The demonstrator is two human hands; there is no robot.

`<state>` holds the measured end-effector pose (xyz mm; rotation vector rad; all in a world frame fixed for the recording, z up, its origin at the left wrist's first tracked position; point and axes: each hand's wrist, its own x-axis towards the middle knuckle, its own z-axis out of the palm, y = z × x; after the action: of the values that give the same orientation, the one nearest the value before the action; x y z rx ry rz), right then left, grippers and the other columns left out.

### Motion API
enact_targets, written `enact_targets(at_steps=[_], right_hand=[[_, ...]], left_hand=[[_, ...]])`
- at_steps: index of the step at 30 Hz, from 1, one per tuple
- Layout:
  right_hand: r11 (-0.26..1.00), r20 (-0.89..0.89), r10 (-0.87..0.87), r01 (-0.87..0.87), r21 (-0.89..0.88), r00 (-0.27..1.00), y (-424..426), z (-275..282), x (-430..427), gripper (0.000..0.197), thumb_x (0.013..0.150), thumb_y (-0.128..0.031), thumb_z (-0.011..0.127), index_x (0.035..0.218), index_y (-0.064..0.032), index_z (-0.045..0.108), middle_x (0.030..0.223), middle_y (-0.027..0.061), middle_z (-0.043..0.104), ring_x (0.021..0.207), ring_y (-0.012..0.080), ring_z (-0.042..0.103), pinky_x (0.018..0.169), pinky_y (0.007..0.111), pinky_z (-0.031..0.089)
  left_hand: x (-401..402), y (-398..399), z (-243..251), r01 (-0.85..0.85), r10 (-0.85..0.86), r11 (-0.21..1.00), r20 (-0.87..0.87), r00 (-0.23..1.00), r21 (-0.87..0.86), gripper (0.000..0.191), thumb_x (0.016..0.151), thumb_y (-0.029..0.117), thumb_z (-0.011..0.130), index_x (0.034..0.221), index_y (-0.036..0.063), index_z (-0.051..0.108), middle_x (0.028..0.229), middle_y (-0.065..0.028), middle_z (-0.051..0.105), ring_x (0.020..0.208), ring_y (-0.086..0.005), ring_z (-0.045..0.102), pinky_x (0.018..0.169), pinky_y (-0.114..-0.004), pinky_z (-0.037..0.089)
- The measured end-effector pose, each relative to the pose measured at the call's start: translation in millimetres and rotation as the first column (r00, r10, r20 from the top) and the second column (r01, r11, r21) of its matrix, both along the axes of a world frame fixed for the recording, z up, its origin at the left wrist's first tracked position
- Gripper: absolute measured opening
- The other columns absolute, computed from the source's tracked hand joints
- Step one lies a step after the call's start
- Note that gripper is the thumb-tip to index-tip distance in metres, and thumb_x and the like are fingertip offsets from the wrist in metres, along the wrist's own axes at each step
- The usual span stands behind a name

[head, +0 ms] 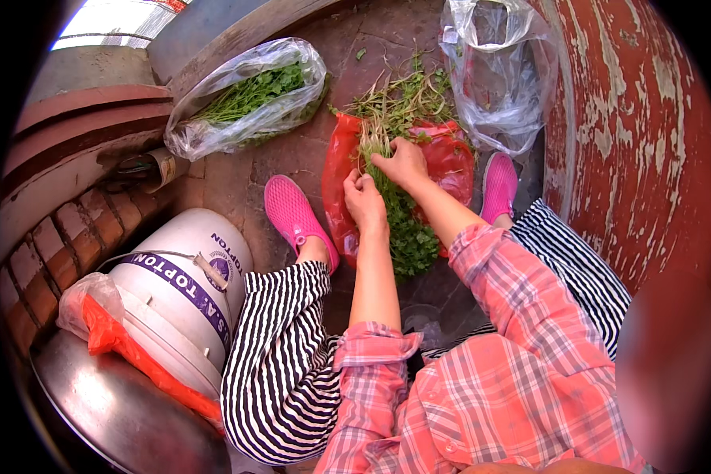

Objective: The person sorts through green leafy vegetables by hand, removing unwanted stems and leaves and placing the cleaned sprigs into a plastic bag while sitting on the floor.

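Observation:
A bunch of leafy green herb, coriander by its look, lies over a red plastic bag on the floor between my feet. Its pale stems point away from me and its leaves towards me. My left hand is at the left side of the stems, thumb and fingertips pinched together on what looks like a thin stem. Just above and to the right, my right hand grips the bunch across its stems; its fingertips are partly hidden. Loose, partly yellowed sprigs are heaped beyond the bag.
A clear plastic bag with green herbs lies at the upper left. Another clear bag sits at the upper right, beside a peeling red wooden surface. On the left stand a white bucket and a round metal lid or basin.

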<state>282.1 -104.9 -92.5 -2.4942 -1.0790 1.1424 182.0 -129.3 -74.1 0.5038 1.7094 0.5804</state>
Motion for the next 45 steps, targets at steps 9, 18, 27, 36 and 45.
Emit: enact_targets(at_steps=[9, 18, 27, 36, 45], right_hand=[[0.958, -0.629, -0.137, 0.263, 0.111, 0.765, -48.1, 47.1, 23.5, 0.031, 0.069, -0.014, 0.064, 0.096, 0.0002, 0.058, 0.085, 0.0055, 0.063, 0.078, 0.0121, 0.057, 0.069, 0.026, 0.045], [0.969, -0.624, -0.037, 0.18, 0.168, 0.781, -80.9, 163.3, 40.3, 0.029, 0.079, -0.028, 0.07, 0.096, -0.0052, 0.068, 0.072, -0.0017, 0.061, 0.066, 0.0069, 0.053, 0.059, 0.026, 0.044], [0.733, -0.287, 0.355, -0.073, 0.677, 0.89, -74.5, 317.1, 61.1, 0.04, 0.079, -0.037, 0.069, 0.095, -0.001, 0.067, 0.068, 0.0005, 0.061, 0.06, 0.0053, 0.049, 0.052, 0.026, 0.042], [0.574, -0.078, 0.253, -0.085, 0.815, 0.964, -53.4, 361.3, 97.0, 0.033, 0.082, -0.033, 0.066, 0.099, -0.0045, 0.066, 0.073, 0.0043, 0.062, 0.065, 0.0078, 0.052, 0.059, 0.028, 0.044], [0.465, -0.262, 0.315, 0.092, 0.881, 0.912, -12.1, 343.1, 105.2, 0.03, 0.087, -0.027, 0.06, 0.109, -0.0059, 0.061, 0.083, 0.0049, 0.064, 0.069, 0.0092, 0.054, 0.063, 0.026, 0.046]], left_hand=[[-4.5, 4.7, 25.6, -0.073, -0.019, 0.974, 0.403, 0.915, 0.213, 0.042, 0.09, 0.025, 0.056, 0.12, -0.0036, 0.051, 0.117, -0.0107, 0.055, 0.107, -0.0156, 0.05, 0.09, -0.028, 0.04], [-3.7, -25.0, 119.6, 0.05, -0.234, 0.934, 0.501, 0.833, 0.353, 0.015, 0.089, 0.017, 0.057, 0.094, 0.003, 0.059, 0.085, 0.0022, 0.058, 0.077, -0.0047, 0.049, 0.068, -0.02, 0.041], [-7.4, -9.8, 291.8, 0.15, -0.599, 0.633, 0.358, 0.716, 0.759, 0.023, 0.088, 0.019, 0.06, 0.102, 0.002, 0.056, 0.092, -0.001, 0.059, 0.084, -0.007, 0.052, 0.075, -0.021, 0.043], [11.2, 58.1, 342.5, 0.54, -0.601, 0.133, -0.365, 0.711, 0.831, 0.019, 0.084, 0.014, 0.063, 0.102, 0.0052, 0.063, 0.095, -0.0026, 0.055, 0.087, -0.012, 0.053, 0.076, -0.027, 0.043], [17.7, 90.8, 316.1, 0.319, -0.573, 0.399, -0.038, 0.819, 0.86, 0.019, 0.09, 0.016, 0.056, 0.108, 0.0081, 0.06, 0.087, 0.0014, 0.06, 0.076, -0.0056, 0.052, 0.068, -0.022, 0.043]])
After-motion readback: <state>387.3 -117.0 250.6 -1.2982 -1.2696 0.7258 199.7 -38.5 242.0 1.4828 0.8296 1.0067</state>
